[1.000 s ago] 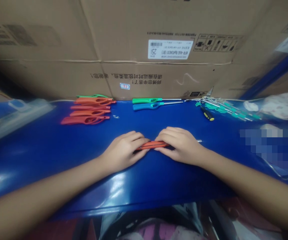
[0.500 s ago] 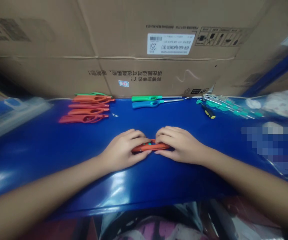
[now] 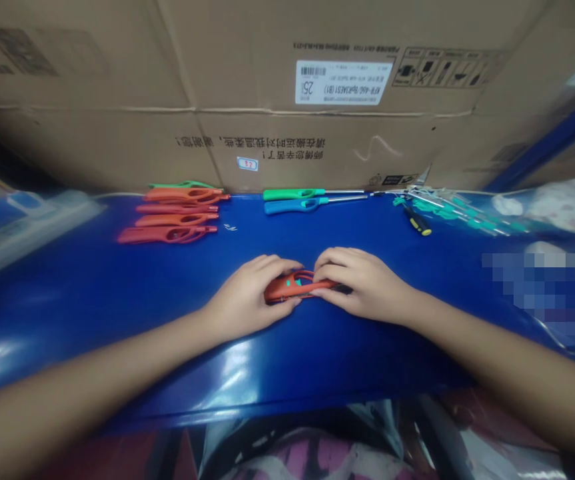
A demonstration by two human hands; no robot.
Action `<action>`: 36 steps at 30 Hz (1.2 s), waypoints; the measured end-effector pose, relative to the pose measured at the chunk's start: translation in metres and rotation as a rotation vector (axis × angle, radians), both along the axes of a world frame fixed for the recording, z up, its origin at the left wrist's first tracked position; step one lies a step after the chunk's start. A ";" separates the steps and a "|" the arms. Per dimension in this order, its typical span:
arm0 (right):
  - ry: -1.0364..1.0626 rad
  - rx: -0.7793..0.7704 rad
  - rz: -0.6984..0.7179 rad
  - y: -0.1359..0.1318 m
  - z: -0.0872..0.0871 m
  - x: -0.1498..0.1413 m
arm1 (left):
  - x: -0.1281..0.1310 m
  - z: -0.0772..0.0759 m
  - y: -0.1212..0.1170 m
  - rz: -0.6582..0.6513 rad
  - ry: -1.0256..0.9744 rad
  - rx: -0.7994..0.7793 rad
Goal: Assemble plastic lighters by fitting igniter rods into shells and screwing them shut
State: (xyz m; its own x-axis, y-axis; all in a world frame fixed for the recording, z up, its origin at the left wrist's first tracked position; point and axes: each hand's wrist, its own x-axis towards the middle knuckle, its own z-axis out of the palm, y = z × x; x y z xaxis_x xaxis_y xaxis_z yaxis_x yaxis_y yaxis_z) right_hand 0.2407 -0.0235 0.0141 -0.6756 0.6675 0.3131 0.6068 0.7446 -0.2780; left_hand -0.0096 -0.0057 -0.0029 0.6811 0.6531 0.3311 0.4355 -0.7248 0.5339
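Compared with the earlier frames, the orange lighter casing (image 3: 290,287) is turned more face-up between the hands: its loop and a teal part inside now show, where a second ago mostly a narrow orange edge did. The left hand (image 3: 247,293) is partly closed, gripping the left end; the right hand (image 3: 367,283) is curled round the right end. The casing is at the middle of the blue table (image 3: 117,320), nearer than the other pieces.

At the far side stands a large cardboard box (image 3: 262,73); its contents are out of sight. On the left is a blurred, translucent object (image 3: 42,227); whether it holds anything is unclear. Far left of centre, red and orange casings (image 3: 177,219) lie in a stack-like row, with a green lighter (image 3: 287,195) and a blue lighter (image 3: 292,206) right of them. Further right are a screwdriver (image 3: 420,223) and metal rods with teal parts (image 3: 457,210).
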 end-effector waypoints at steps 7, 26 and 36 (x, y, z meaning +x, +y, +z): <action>-0.044 -0.063 0.014 0.000 0.001 0.004 | -0.001 -0.003 0.004 -0.039 -0.015 -0.006; -0.132 0.046 0.042 -0.004 0.007 0.005 | -0.002 -0.004 0.004 -0.077 0.021 0.081; -0.190 0.088 0.083 -0.003 0.006 0.008 | -0.003 -0.002 0.003 -0.118 0.007 0.098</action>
